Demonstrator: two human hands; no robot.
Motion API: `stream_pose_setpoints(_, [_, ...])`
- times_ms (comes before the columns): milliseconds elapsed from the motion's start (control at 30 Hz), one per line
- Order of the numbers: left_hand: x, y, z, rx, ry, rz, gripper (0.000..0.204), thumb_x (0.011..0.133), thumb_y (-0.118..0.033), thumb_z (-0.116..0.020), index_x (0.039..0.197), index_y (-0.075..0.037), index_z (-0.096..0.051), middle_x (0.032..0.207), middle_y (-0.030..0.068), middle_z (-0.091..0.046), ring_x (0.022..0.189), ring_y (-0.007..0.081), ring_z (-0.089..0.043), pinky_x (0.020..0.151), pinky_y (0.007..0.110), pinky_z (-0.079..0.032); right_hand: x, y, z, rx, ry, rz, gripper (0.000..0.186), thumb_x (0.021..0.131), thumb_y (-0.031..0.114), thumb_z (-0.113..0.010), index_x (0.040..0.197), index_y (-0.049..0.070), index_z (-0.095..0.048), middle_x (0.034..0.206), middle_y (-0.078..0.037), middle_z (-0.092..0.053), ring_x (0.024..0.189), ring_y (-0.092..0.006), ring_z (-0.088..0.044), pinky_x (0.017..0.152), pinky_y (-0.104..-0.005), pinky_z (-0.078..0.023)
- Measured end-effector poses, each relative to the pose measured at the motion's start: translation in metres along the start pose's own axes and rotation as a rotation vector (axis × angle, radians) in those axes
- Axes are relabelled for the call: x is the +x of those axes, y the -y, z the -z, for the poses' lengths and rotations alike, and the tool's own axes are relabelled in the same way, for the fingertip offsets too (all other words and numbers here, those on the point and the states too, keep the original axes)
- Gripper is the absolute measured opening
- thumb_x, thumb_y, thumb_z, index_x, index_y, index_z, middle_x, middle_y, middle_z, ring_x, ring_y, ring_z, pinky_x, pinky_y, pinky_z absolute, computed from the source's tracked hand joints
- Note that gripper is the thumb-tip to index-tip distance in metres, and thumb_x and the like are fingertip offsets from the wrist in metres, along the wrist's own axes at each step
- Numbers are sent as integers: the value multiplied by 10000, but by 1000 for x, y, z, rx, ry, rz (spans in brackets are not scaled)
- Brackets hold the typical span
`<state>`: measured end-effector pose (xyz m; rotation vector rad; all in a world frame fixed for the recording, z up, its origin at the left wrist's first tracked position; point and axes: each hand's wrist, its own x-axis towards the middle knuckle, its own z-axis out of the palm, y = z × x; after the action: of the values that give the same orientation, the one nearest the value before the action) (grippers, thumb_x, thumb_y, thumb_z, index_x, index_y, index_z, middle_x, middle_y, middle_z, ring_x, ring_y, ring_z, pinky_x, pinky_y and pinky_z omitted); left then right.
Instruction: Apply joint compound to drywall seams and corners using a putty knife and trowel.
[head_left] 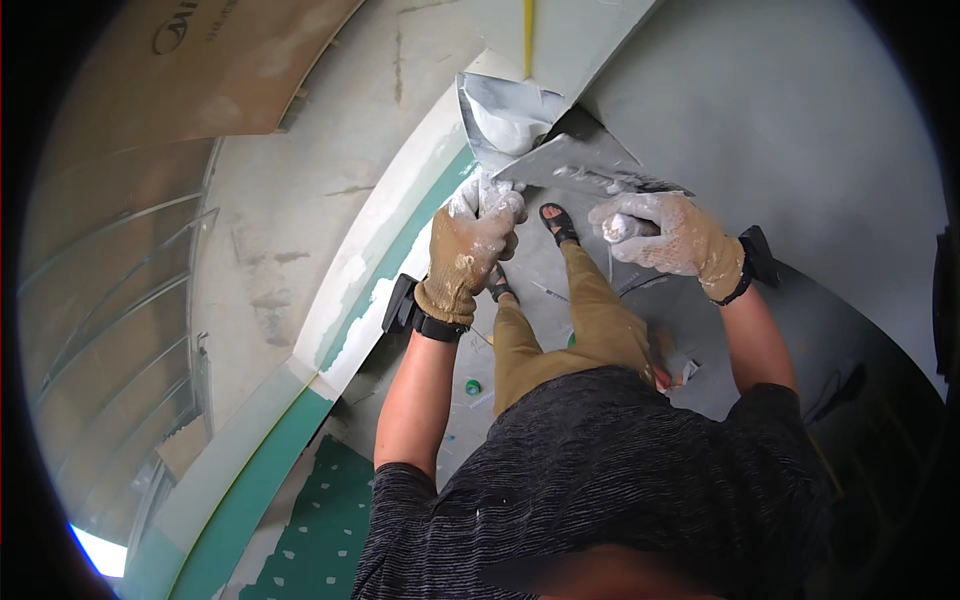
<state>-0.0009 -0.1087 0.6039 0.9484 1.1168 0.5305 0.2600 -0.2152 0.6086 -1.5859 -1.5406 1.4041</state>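
Observation:
My left hand [472, 240], in a tan work glove smeared white, is closed around the handle of a wide putty knife [475, 135]. A thick lump of white joint compound [508, 122] lies on that knife's blade. My right hand [675, 232], gloved the same way, grips the round, white-crusted handle of a steel finishing trowel [575, 160]. The trowel's broad blade slants in front of both hands, its left end close to or touching the putty knife; contact cannot be made out. Streaks of compound cling to the trowel's face near the handle.
Along my left runs a wall edge with a green board strip [400, 255] partly coated white. A brown board [200, 70] is at the upper left. Green boards with white spots [325, 520] stand lower left. A green roll [473, 387] lies on the grey floor.

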Motion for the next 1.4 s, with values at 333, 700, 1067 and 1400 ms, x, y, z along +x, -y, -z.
stream_pose_setpoints(333, [-25, 8, 64, 1002, -43, -342, 339, 845, -261, -742, 1140, -94, -766, 1057, 164, -760, 936, 346, -739, 831, 386, -580, 40, -15, -32, -99, 96, 118, 482, 826, 262, -795, 1271, 98, -710, 1205, -159, -721, 1064, -314, -688, 975, -375, -520])
stream_pose_setpoints(700, [-173, 281, 123, 729, -183, 406, 223, 885, -255, -780, 800, -59, -717, 686, 2, -681, 593, 85, -595, 547, 323, -467, 84, -275, -90, -145, -483, 14, 461, 879, 112, -740, 1330, 104, -647, 1153, -105, -728, 1044, -238, -687, 964, -358, -537])
stream_pose_setpoints(1067, [-182, 474, 56, 287, -388, 585, 117, 865, -82, -750, 941, 7, -757, 717, 20, -686, 536, 85, -566, 488, 244, -429, 166, -514, -85, -332, -829, 356, 352, 911, 195, -737, 1250, 120, -677, 1077, -81, -721, 969, -193, -680, 909, -343, -552])
stream_pose_setpoints(1400, [-157, 425, 49, 444, -256, 651, 117, 884, -95, -740, 977, -30, -769, 708, -50, -659, 556, 45, -556, 512, 222, -424, 83, -537, -48, 22, -845, -117, 433, 905, 316, -711, 1269, 90, -652, 1116, -128, -730, 1041, -280, -695, 934, -373, -525])
